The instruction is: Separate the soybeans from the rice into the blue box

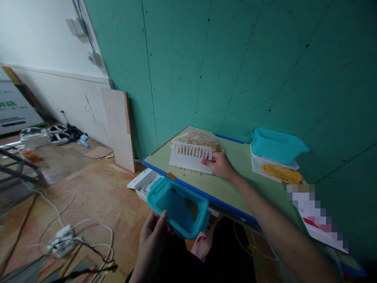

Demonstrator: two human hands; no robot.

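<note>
My left hand [156, 226] grips the near left rim of a teal plastic container [173, 210], thumb on top. The container is held below the table's front edge, and some small yellow-green beans [193, 210] lie in its right end. My right hand [219, 165] is closed on the right end of a white slotted scraper [190, 157], which stands tilted on the table. Behind the scraper lies a pile of mixed white grains and yellow beans [197, 138], partly seen through the slots. A few loose beans [185, 169] sit in front of it.
The green table [235, 188] has a blue edge and stands against a green wall. At its right are a second teal container [275, 145], a yellow cloth [281, 173] and blurred-out papers [318, 224]. A power strip [63, 239] with cables lies on the floor at left.
</note>
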